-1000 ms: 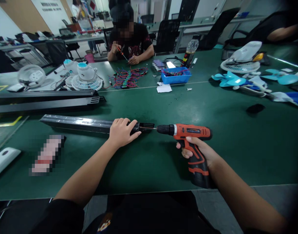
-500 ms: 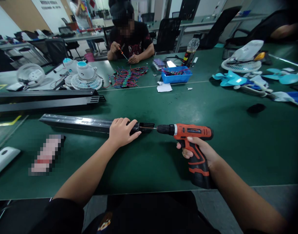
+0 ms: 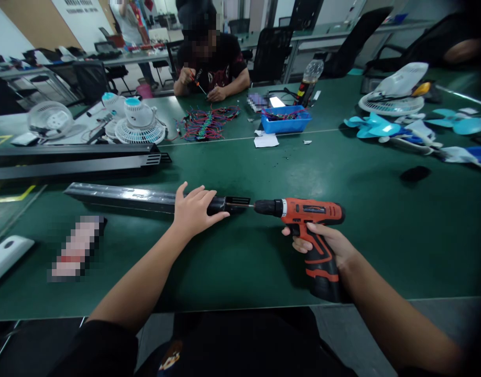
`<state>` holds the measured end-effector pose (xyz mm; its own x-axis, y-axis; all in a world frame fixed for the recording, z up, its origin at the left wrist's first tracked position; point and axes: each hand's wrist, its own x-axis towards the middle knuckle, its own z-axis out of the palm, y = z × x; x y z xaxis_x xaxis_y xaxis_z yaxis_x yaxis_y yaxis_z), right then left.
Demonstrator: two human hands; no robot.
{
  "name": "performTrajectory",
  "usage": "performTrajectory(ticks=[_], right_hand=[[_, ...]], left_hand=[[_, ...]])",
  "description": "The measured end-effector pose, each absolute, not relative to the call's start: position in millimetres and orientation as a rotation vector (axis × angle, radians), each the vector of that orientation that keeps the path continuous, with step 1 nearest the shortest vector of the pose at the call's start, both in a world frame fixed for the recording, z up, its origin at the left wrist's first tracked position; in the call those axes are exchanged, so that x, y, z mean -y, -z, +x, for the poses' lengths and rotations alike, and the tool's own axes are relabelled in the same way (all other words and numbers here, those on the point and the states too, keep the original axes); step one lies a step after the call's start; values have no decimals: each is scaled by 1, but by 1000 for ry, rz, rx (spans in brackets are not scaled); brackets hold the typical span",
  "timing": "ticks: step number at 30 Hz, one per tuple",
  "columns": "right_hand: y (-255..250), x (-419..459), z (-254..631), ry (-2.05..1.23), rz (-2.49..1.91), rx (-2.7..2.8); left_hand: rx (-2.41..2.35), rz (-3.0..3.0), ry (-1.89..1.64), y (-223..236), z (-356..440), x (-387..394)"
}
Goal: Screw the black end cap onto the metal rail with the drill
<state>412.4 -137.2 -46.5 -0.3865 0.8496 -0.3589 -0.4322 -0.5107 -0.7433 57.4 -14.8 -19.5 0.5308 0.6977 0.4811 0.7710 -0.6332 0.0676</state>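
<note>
A long black metal bar (image 3: 118, 196) lies across the green table (image 3: 240, 262). My left hand (image 3: 194, 210) rests on top of it near its right end, fingers stretched out and loosened, pressing down. My right hand (image 3: 323, 241) is wrapped round the grip of an orange and black cordless drill (image 3: 309, 220). The drill points left, and its bit meets the slotted end of the bar (image 3: 236, 201).
Two more black bars (image 3: 75, 159) lie at the left. White fan parts (image 3: 138, 125), a heap of coloured wires (image 3: 207, 125), a blue tray (image 3: 285, 121) and blue fan blades (image 3: 382, 128) sit farther back. A person across the table works with a screwdriver. A white object (image 3: 4, 256) lies at the near left.
My left hand has loosened from a closed hold on the bar, its fingers now lifted and spread. The drill and bar have stayed in place.
</note>
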Motion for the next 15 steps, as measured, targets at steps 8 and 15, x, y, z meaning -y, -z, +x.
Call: performTrajectory(ticks=[8,15], right_hand=[[45,135,410,-1909,-830,705],[45,138,417,-2020,-860,676]], left_hand=[[1333,-2636,549,15,54,18],[1325,-2583,542,17,54,18]])
